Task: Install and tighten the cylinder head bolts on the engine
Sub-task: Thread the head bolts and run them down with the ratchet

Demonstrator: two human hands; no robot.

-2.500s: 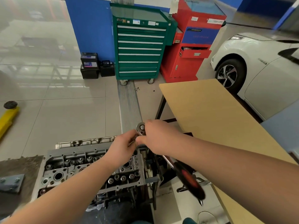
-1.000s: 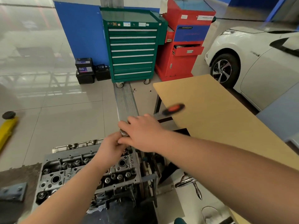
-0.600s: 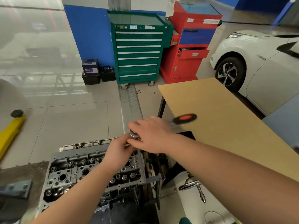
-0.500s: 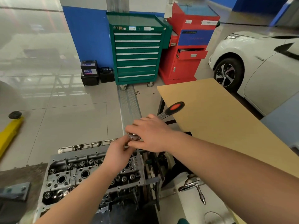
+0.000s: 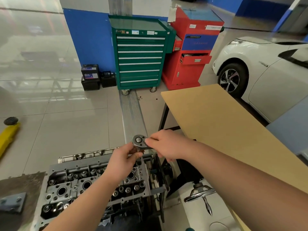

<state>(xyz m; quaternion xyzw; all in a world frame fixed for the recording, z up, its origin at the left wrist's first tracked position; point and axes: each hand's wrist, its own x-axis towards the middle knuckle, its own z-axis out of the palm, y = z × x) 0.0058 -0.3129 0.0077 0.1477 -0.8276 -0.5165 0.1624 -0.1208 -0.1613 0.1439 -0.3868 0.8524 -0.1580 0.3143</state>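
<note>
Head view, wide and tilted down: a white car (image 5: 266,70) fills the right edge, parked beside a tan tabletop (image 5: 216,124) that runs diagonally toward the viewer. Against a blue wall stand a green drawer cabinet (image 5: 140,59) on casters and, touching its right side, a red tool cabinet (image 5: 191,52) with one drawer pulled partly out. Two dark car batteries (image 5: 90,77) sit on the tiled floor left of the green cabinet.

Low in the middle lies the cylinder head (image 5: 80,185), bare grey cast metal on the engine, its top face pocked with round bores, valve springs and small bolt holes, darkened with oil in the recesses. It sits just left of the tabletop's near end.

Above the head's far right corner, the left hand (image 5: 120,161) curls its fingers around the shaft beneath a ratchet (image 5: 138,142), whose round chrome head faces up. The right hand (image 5: 168,145) wraps the ratchet's handle just behind that head, fingers clenched on it; the rest of the handle is hidden.
</note>
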